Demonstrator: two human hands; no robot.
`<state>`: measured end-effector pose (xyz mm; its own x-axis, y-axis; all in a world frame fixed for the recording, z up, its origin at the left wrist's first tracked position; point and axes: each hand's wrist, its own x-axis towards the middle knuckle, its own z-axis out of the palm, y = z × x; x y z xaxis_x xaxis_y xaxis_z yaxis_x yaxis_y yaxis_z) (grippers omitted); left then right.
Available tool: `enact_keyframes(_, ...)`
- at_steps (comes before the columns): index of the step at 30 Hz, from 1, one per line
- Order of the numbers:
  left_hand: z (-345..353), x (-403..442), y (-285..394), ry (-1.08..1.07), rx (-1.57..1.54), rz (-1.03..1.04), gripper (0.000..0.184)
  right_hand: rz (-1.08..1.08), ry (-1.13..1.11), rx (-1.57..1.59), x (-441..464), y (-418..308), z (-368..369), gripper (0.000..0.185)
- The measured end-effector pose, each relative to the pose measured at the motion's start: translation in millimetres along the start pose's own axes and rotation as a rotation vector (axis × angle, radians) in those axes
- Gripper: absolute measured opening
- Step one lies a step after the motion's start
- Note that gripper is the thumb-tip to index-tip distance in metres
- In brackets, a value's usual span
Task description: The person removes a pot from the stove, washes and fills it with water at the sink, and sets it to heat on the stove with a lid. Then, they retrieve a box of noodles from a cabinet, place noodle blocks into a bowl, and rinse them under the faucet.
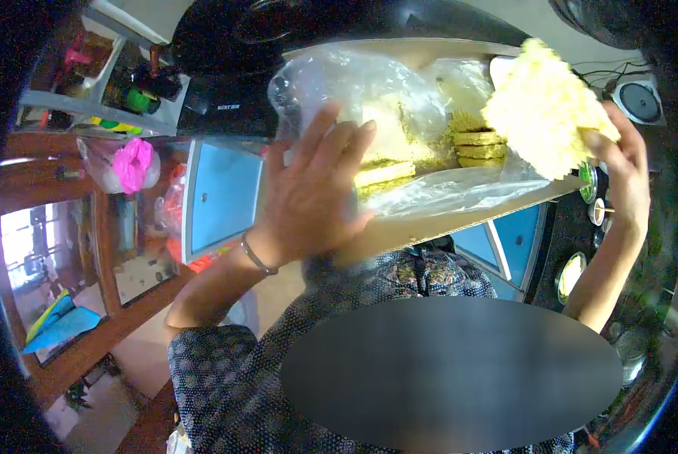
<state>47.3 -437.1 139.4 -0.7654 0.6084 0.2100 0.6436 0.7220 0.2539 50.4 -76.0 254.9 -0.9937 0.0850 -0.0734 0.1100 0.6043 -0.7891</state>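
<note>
A cardboard box lies open in front of me, lined with a clear plastic bag. Inside it are several yellow dried noodle cakes, some stacked on the right and others farther left. My right hand grips one pale yellow noodle cake by its edge, lifted at the box's right end. My left hand, with a bangle at the wrist, spreads its fingers over the left part of the box. Whether it touches the bag I cannot tell.
On the dark counter at the right stand a plate of pale food, a small bowl and a bowl of something green. Behind the box is a black appliance. A blue cabinet door stands open at the left.
</note>
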Motion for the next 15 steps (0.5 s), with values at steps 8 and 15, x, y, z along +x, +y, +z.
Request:
enact_keyframes(8, -5, -1, 5, -0.032, 0.114, -0.016, 0.097, 0.057, 0.865, 0.806, -101, 146, -79, 0.042)
enact_keyframes(15, 3, 13, 23, 0.023, 0.113, 0.031, 0.097, 0.093, 1.302, 1.045, -231, 287, -96, 0.02)
